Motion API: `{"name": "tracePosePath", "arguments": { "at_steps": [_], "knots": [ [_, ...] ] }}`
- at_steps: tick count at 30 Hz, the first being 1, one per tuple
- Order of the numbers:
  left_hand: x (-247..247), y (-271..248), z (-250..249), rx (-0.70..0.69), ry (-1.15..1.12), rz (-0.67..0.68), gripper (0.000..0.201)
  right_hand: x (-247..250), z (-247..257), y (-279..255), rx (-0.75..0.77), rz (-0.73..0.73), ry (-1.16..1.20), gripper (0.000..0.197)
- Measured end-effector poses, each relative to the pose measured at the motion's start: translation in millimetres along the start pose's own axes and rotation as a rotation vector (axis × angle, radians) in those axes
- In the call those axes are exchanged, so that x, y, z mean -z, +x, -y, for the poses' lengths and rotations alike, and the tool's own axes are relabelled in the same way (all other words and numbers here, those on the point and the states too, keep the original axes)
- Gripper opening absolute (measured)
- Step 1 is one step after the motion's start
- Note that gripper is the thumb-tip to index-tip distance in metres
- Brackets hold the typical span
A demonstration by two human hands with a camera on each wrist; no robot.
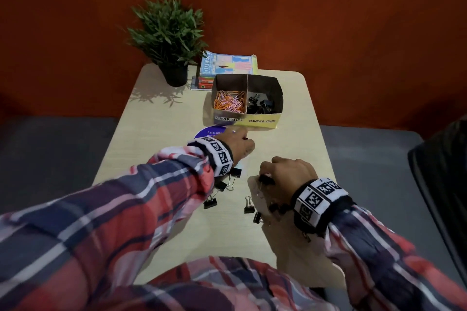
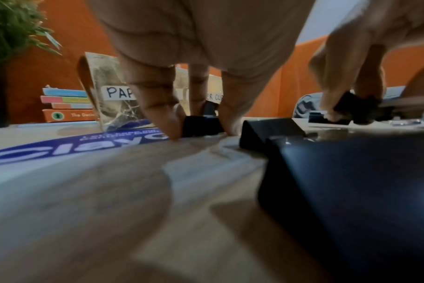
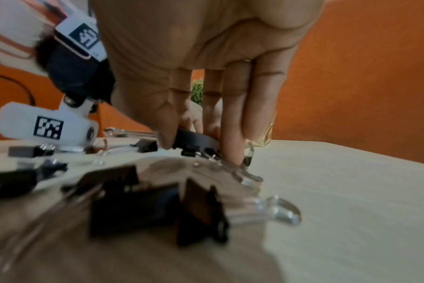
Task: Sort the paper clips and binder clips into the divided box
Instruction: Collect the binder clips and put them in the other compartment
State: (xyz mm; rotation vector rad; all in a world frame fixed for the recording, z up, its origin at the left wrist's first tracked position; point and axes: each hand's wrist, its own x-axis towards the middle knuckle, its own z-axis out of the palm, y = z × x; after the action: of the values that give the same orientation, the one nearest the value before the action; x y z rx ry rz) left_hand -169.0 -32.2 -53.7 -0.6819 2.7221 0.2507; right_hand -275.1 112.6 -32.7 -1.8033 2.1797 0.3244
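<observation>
Head view: divided box (image 1: pixel 262 122) at far end of counter (image 1: pixel 151 149); paper clips (image 1: pixel 229 103) in left compartment, binder clips (image 1: pixel 260 105) in right. Left hand (image 1: pixel 236 142) reaching near box front, fingertips hidden. Right hand (image 1: pixel 288 174) curled over a black clip (image 1: pixel 265 179). Loose clips (image 1: pixel 211 202) on counter, partly under left sleeve.

Left wrist view: fingers (image 2: pixel 162 109) pinching a black clip (image 2: pixel 201 126) on counter; blurred black shape in foreground, cut off.

Right wrist view: fingers (image 3: pixel 232 118) pinching a clip (image 3: pixel 196 140); foreground clips (image 3: pixel 201 208) blurred.
</observation>
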Motion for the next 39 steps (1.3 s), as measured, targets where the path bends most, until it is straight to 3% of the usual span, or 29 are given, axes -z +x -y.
{"name": "tracePosePath", "arguments": {
  "at_steps": [5, 10, 14, 21, 26, 28, 34, 35, 39],
  "knots": [
    [-2, 0, -2, -0.018, -0.027, -0.06, 0.025, 41, -14, 6, -0.088, -0.187, 0.08, 0.031],
    [-18, -16, 3, -0.031, -0.094, -0.077, 0.017, 104, -27, 55, -0.113, -0.326, 0.052, 0.034],
    [-24, -33, 4, -0.023, -0.09, -0.052, 0.017, 121, -22, 105, -0.062, -0.265, -0.115, 0.036],
    [-28, -49, 0, -0.022, -0.048, -0.013, 0.015, 95, -22, 146, -0.038, -0.112, -0.198, 0.029],
    [-24, -48, 6, -0.026, -0.033, -0.013, 0.014, 98, -41, 100, -0.123, -0.29, 0.114, 0.033],
    [-23, -45, 5, -0.023, -0.042, -0.004, 0.013, 84, -45, 62, -0.147, -0.288, 0.174, 0.033],
    [-22, -41, 7, -0.03, -0.055, 0.008, 0.015, -9, -18, -50, -0.112, 0.203, 0.186, 0.067],
    [-22, -41, 8, -0.035, -0.053, 0.0, 0.015, -20, -6, -62, -0.108, 0.196, 0.209, 0.066],
    [-18, -39, 7, -0.059, -0.041, -0.04, 0.016, -38, 42, -76, 0.025, -0.096, 0.165, 0.047]
  ]
}}
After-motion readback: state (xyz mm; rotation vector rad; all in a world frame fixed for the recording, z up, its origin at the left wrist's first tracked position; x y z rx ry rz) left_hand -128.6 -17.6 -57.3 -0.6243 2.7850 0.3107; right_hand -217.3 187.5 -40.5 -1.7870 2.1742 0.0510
